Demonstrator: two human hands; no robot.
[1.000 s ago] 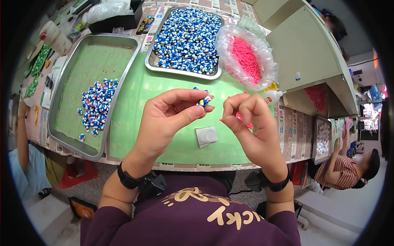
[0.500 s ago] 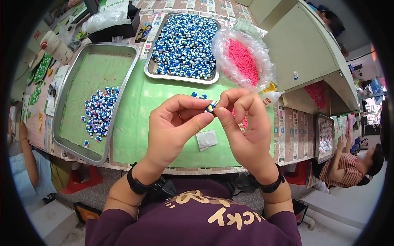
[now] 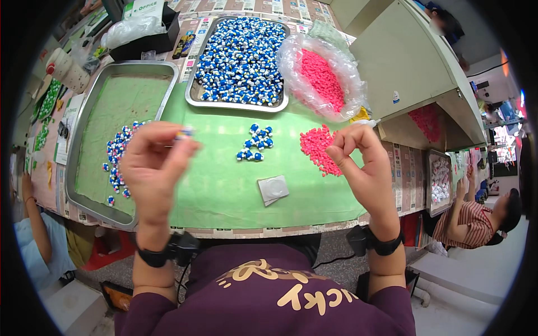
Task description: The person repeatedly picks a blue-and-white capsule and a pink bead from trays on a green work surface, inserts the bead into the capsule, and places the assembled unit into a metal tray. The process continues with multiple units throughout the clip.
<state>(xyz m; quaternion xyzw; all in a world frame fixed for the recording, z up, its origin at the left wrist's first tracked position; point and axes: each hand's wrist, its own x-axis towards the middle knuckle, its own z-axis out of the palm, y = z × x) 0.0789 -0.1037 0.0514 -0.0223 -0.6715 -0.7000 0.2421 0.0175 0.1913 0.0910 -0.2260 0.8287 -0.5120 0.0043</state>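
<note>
A worker's left hand pinches a small blue-and-white toy piece between thumb and fingertips above the near-right corner of a steel tray lined in green, where a scatter of like pieces lies. The right hand is raised beside a loose heap of pink parts on the green mat, its fingers curled together; whether it grips anything cannot be told. Between the hands sit a small cluster of blue-and-white pieces and, nearer the table edge, a small clear square packet. At the far side stand a second steel tray heaped with blue-and-white pieces and, touching it on the right, a clear plastic bag of pink parts. A black box holding a white bag sits far left, and a pale green cabinet bearing a small blue sticker stands at right.
</note>
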